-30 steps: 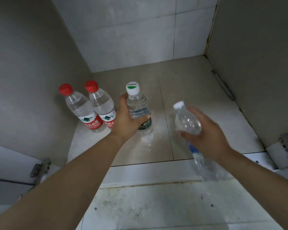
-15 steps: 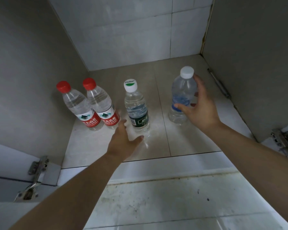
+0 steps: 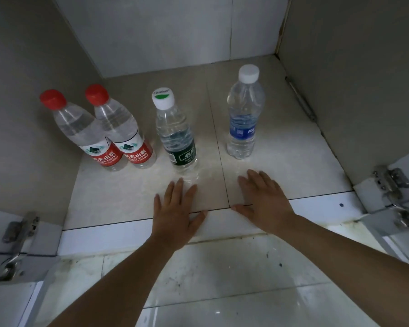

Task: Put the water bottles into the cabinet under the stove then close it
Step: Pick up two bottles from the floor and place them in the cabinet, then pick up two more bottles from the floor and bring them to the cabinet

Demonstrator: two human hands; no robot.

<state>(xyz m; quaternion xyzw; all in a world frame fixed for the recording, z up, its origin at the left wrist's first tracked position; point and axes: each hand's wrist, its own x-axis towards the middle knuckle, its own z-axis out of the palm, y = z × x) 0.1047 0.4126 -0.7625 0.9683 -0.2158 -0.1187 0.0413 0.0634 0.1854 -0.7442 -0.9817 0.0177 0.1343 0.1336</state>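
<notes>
Several water bottles stand upright on the tiled cabinet floor (image 3: 281,161). Two red-capped bottles (image 3: 85,131) (image 3: 123,128) touch each other at the left. A green-labelled bottle (image 3: 175,133) with a white cap stands in the middle. A blue-labelled bottle (image 3: 244,112) with a white cap stands to the right. My left hand (image 3: 175,208) hovers flat and open at the cabinet's front edge, just below the green-labelled bottle. My right hand (image 3: 262,199) is also open, palm down, in front of the blue-labelled bottle. Neither hand touches a bottle.
The cabinet has grey side walls and a white tiled back wall (image 3: 175,31). Both doors stand open, with metal hinges at the left (image 3: 17,230) and right (image 3: 392,185). A stained white floor (image 3: 222,279) lies in front of the cabinet.
My right hand set the blue-labelled bottle upright and let go of it. Both hands drew back toward the cabinet's front edge, and the view moved closer.
</notes>
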